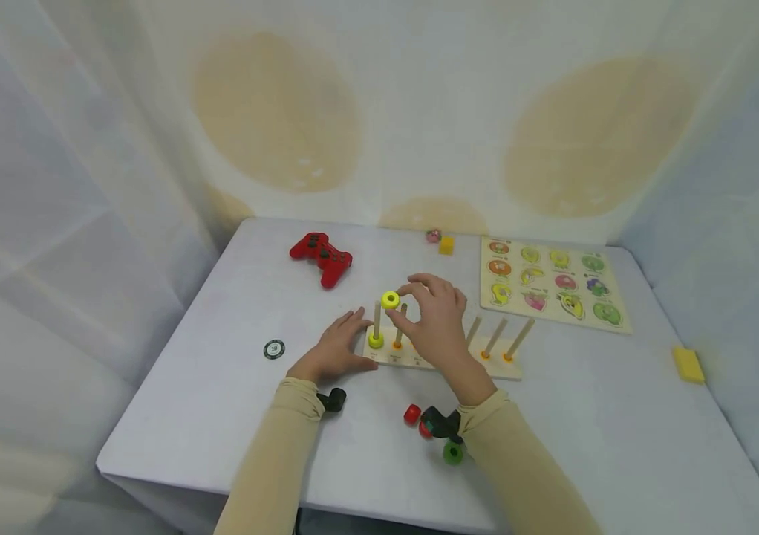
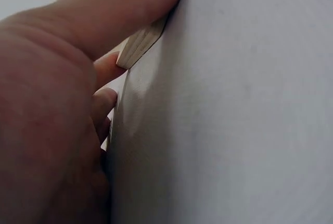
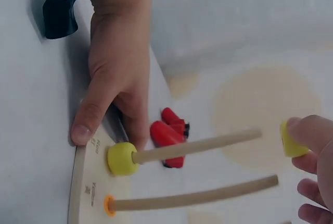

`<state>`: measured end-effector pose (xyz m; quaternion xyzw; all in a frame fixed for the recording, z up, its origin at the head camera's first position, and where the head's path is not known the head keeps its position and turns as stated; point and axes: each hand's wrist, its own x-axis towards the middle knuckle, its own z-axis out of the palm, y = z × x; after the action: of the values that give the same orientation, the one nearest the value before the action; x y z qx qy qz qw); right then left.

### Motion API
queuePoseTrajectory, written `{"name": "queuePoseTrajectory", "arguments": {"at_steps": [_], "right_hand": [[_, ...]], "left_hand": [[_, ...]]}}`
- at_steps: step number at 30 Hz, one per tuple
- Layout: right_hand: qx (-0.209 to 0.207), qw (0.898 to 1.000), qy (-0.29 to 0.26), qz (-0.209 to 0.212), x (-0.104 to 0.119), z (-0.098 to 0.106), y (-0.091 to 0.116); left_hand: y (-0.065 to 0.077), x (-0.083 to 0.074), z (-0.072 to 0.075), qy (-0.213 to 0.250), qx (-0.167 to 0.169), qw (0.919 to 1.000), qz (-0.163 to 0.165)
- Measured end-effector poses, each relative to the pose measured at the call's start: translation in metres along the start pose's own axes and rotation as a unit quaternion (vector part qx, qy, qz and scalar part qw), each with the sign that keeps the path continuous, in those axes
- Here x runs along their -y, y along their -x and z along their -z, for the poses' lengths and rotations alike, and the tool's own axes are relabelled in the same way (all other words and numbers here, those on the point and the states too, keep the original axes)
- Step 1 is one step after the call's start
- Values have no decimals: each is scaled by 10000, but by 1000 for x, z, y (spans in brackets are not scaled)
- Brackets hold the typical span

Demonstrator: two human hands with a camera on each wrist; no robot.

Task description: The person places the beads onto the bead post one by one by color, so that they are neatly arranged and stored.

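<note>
Between thumb and fingertips my right hand (image 1: 438, 321) pinches a yellow bead (image 1: 390, 299) with a hole through it. The bead is raised near the top of the leftmost peg (image 3: 197, 146), apart from it. At that peg's foot sits another yellow bead (image 3: 122, 158). The peg belongs to a wooden peg board (image 1: 403, 357) with a row of upright pegs and orange rings at their bases. My left hand (image 1: 336, 348) grips the board's left end, thumb at the near edge and fingers on the far side. My right hand hides the middle pegs.
Red beads (image 1: 411, 414) and a green bead (image 1: 453, 452) lie near my right wrist. A red game controller (image 1: 321, 258), a poker chip (image 1: 274, 349), a fruit puzzle board (image 1: 549, 282), a yellow block (image 1: 446, 245) and a yellow sponge-like piece (image 1: 688, 365) lie farther out.
</note>
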<state>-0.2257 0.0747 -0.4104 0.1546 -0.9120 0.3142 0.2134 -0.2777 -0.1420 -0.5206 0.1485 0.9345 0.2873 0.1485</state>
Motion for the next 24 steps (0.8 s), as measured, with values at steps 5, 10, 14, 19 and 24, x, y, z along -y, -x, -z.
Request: {"name": "queuePoseTrajectory", "arguments": {"at_steps": [5,10,14,19,24], "right_hand": [[485,9974,527,-94,6,-15,-13],[651,9951,727,-141,5,-17,-15],[636,9961,577,-224,1,-10,-12],[189,9997,14,-129,-7,6,-11],[-388,9979,-512,32,-24,23,0]], "left_hand": [[1,-1,-1,-59,28,10000,-65],[1,-2,1,-124,-14,9999,-107],[0,-3,1,-211,18,9997,-135],[-1,-3,1,-215,51,9997,-124],[-2,0,2,-299,39,9993,-229]]}}
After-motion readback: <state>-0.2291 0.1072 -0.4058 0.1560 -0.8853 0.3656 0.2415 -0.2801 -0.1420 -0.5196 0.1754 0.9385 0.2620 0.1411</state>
